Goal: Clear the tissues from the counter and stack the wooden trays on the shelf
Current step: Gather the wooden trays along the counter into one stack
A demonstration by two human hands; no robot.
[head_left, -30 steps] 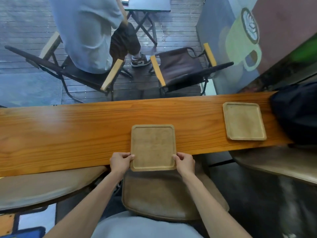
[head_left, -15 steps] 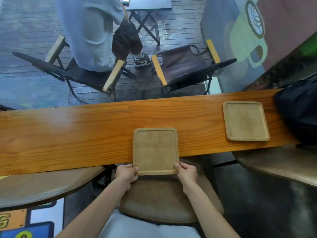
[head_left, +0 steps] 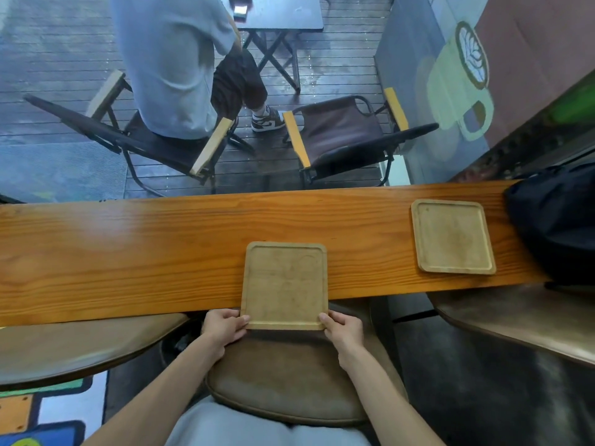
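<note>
Long wooden surface point(head_left: 128, 252) runs left to right under a window. 2 wooden trays on it. Near tray point(head_left: 284, 284) lies flat at centre, its near edge overhanging the surface edge. Left hand point(head_left: 222, 326) grips the near-left corner, right hand point(head_left: 344, 328) the near-right corner; fingers curled shut on the rim. Second tray point(head_left: 452, 241) lies flat, well apart to the right, untouched. Dark bag point(head_left: 557, 220) just beyond it. Brown stool cushion point(head_left: 286, 378) below the hands.
</note>
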